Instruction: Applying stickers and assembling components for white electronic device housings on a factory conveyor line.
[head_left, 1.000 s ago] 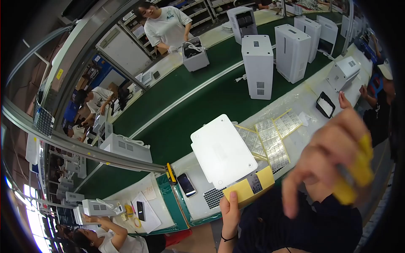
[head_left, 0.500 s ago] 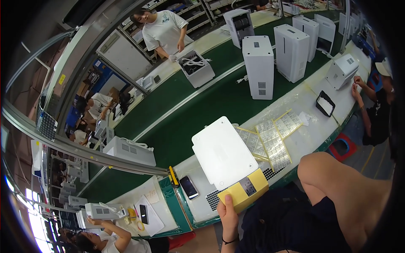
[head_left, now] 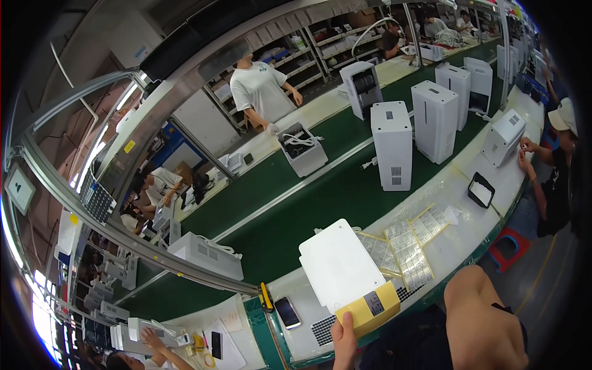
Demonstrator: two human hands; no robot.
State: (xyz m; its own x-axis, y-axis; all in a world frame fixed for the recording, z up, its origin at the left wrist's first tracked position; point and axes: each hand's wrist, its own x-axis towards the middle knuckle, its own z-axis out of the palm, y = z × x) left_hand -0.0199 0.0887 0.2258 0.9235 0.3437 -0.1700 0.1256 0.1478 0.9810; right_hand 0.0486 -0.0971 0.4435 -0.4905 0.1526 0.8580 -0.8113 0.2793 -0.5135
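My left hand (head_left: 346, 338) comes up from the lower edge, its thumb over the near left corner of a yellow piece with a silver-grey label (head_left: 374, 303). The remaining fingers are hidden beneath it. This yellow piece lies against the near end of a white appliance housing (head_left: 341, 265), whose flat face points up and has small round holes near its corners. Whether the two are joined, I cannot tell. Bare skin of my bent right arm (head_left: 478, 308) shows at lower right, but my right hand is out of sight.
Silver label sheets (head_left: 407, 250) lie right of the housing, with a black tray (head_left: 480, 190) beyond. A phone (head_left: 287, 313) and a yellow cutter (head_left: 265, 297) lie left. Tall white appliances (head_left: 393, 151) stand on the green conveyor (head_left: 277, 225). Co-workers are at both sides and across.
The whole scene sits lower in the picture and slightly right as the view shifts up. My left hand keeps its grip on the yellow piece. At lower left, a co-worker's hand moves over a white appliance.
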